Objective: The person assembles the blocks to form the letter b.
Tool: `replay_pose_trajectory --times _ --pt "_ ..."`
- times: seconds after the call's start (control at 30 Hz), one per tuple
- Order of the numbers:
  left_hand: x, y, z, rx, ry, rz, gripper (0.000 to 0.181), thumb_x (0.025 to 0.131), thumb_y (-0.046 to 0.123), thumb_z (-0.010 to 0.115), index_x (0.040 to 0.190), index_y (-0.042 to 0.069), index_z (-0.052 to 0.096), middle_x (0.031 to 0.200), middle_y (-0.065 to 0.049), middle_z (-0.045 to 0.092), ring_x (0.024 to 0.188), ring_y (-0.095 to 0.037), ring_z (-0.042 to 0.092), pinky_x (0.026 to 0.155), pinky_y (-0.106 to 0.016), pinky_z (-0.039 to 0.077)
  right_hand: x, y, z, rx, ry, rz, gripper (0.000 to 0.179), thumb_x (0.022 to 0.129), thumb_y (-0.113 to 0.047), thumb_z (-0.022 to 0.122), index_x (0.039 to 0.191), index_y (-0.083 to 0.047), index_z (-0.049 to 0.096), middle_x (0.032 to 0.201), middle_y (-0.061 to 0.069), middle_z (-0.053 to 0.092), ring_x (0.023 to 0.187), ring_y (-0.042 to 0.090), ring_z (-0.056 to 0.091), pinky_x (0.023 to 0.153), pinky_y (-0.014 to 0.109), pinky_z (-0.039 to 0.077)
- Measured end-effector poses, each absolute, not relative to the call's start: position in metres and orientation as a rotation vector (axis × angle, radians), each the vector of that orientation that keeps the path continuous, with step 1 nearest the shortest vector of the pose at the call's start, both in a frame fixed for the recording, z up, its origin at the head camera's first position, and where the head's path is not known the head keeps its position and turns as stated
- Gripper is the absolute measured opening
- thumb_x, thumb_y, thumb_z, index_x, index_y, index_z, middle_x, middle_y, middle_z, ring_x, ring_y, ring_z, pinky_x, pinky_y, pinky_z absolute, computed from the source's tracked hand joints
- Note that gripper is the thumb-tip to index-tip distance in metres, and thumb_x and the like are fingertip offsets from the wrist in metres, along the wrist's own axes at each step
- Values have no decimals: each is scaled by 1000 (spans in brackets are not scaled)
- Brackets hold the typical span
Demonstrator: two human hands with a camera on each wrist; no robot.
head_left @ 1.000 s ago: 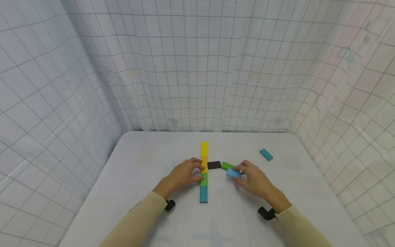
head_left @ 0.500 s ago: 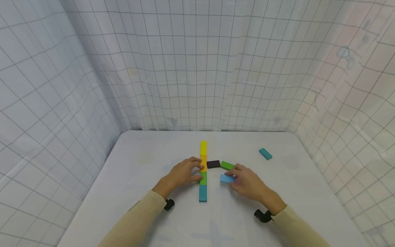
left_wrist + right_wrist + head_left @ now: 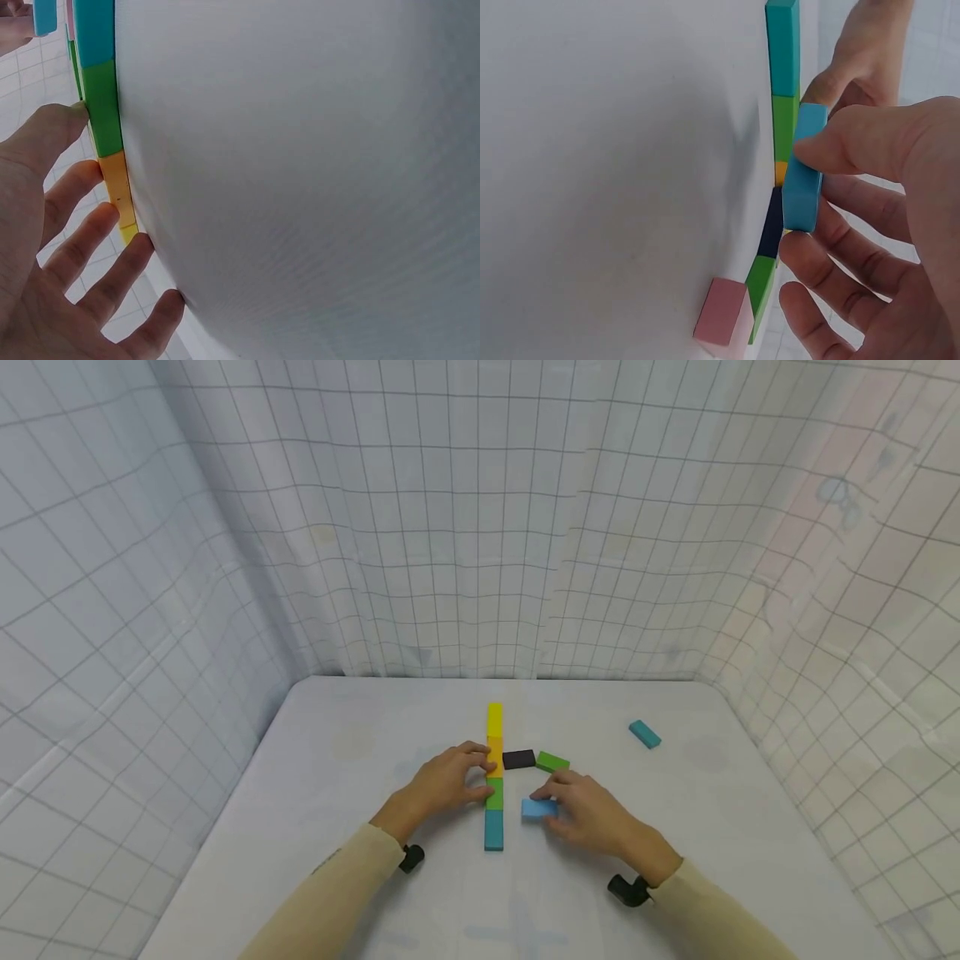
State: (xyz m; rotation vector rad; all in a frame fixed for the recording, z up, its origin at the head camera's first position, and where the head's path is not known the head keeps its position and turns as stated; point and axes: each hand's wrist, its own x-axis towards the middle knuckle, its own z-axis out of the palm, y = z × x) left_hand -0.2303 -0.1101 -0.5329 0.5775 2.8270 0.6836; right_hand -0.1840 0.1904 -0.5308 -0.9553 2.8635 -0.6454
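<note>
My right hand (image 3: 592,817) pinches a light blue block (image 3: 804,169) between thumb and fingers, a little above the table and to the right of a straight row of blocks. That row runs away from me: a teal block (image 3: 493,831), a green block (image 3: 103,109), an orange block (image 3: 117,187) and a yellow block (image 3: 495,719) at the far end. My left hand (image 3: 444,783) lies along the row's left side, thumb at the green block and fingertips at the orange one. A black block (image 3: 519,759) extends right from the orange block, followed by a second green block (image 3: 552,762).
A pink block (image 3: 721,311) stands by the second green block in the right wrist view; my right hand hides it in the head view. Farther right lies a loose teal block (image 3: 645,734). Grid-patterned curtains (image 3: 480,527) surround the white table (image 3: 352,718).
My right hand has carried the light blue block left and toward me, from near the second green block to beside the row. My left hand has stayed in place.
</note>
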Motion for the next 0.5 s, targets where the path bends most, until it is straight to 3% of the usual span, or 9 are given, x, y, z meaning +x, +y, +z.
replay_pose_trajectory --times 0.2,0.5 --pt "-231 -109 -532 576 2833 682 40 104 41 91 138 21 85 170 -3 65 157 -35 63 131 -61 54 -185 183 -535 -1034 2820 -619 33 102 -19 90 135 -18 86 124 -5 76 105 4 65 100 31 66" --pt "-229 -110 -533 596 2840 690 40 104 41 91 138 21 86 170 -3 65 157 -35 64 130 -60 56 -183 175 -538 -1097 2763 -611 32 102 -19 91 133 -17 87 125 -5 78 109 4 70 102 31 67"
